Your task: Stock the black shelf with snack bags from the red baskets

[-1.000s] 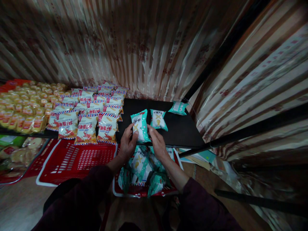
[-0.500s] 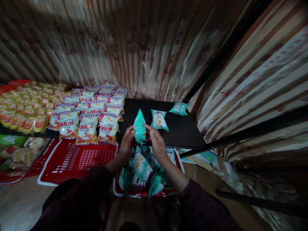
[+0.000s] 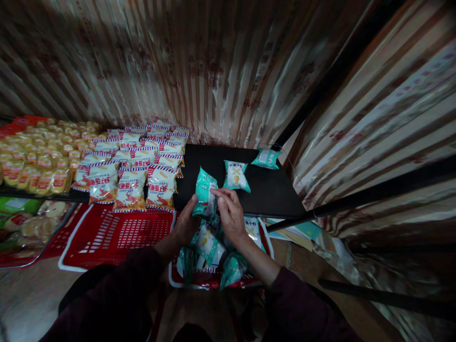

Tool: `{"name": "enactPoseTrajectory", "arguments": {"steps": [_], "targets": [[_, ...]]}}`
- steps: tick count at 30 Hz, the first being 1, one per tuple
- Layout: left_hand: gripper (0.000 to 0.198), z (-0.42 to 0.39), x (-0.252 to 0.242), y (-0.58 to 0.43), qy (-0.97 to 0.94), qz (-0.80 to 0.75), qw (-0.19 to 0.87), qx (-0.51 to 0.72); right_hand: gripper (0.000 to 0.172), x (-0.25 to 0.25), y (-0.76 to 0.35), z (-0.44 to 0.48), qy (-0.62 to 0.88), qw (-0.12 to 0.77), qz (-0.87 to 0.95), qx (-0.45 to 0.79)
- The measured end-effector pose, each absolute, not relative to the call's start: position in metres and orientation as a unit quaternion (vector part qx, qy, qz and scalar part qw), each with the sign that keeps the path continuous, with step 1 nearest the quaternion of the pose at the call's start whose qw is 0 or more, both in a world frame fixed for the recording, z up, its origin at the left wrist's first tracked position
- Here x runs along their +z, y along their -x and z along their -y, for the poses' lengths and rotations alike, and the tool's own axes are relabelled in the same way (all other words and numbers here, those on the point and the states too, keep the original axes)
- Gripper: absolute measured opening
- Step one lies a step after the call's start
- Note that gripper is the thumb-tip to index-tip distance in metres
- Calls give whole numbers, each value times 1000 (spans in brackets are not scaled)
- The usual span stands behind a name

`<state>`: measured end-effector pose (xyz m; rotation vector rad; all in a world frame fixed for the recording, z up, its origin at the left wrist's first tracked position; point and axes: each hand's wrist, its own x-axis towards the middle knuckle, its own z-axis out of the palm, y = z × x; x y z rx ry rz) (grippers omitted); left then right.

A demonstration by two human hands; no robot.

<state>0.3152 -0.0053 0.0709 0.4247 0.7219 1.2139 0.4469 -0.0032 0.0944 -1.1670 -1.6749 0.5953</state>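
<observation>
Between my two hands is a teal snack bag (image 3: pixel 204 194), held above the front edge of the black shelf (image 3: pixel 270 194). My left hand (image 3: pixel 185 221) is closed on its left side, thumb up along the bag. At the right edge, the fingers of my right hand (image 3: pixel 231 213) touch the bag's face near a pale printed panel. A second teal snack bag (image 3: pixel 236 175) lies on the shelf just beyond, and another teal bag (image 3: pixel 266 158) is at the far right corner. Below my hands, a red basket (image 3: pixel 199 286) holds several more teal bags (image 3: pixel 208 244).
Rows of white and orange snack bags (image 3: pixel 131 187) stand on the shelf to the left, beside many small yellow packs (image 3: pixel 35 164). An emptier red basket (image 3: pixel 124 237) sits below them. Black metal posts (image 3: pixel 313 107) and striped curtain (image 3: pixel 213 71) enclose the right and back.
The held teal bag has turned from its narrow side to show a broad printed face, and sits slightly lower. My right fingers have shifted onto that face.
</observation>
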Motion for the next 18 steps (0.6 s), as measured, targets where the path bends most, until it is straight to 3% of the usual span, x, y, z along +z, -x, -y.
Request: {"name": "enactPoseTrajectory", "arguments": {"steps": [11,18], "targets": [[42,4,70,-311,-265,-321,739,530,37,95,-447,4,481,467,716,194],[19,5,82,-308,-283,-333,725,533,35,95,-448,4,473,445,742,164]]}}
